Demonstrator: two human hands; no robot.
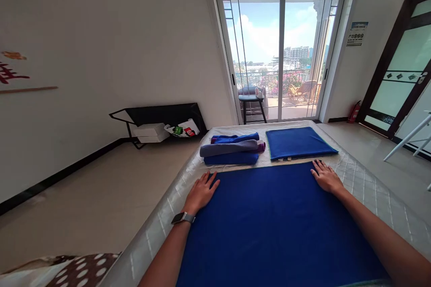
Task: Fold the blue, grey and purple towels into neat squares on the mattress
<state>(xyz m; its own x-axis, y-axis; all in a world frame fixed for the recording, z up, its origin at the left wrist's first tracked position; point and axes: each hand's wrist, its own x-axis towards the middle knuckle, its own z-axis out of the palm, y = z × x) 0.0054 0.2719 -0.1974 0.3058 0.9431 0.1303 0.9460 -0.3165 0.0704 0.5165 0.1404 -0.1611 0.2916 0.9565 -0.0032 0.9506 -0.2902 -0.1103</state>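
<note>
A blue towel [269, 219] lies spread flat on the mattress [161, 219] in front of me. My left hand [201, 190] rests on its far left corner, fingers spread and pointing away. On the far right corner lies my right hand [326, 177], also flat with the fingers apart. Beyond the spread towel, a folded blue towel [298, 142] sits at the right. Left of it are rolled or folded cloths, among them a grey roll [232, 147] over a folded blue cloth [232, 158]. A purple end shows beside the grey roll.
A black frame [168, 114] with white boxes [150, 132] and a printed bag [183, 129] stands by the left wall. Behind the mattress are a stool [251, 98] and glass sliding doors [281, 54]. A polka-dot cloth [82, 271] lies at lower left.
</note>
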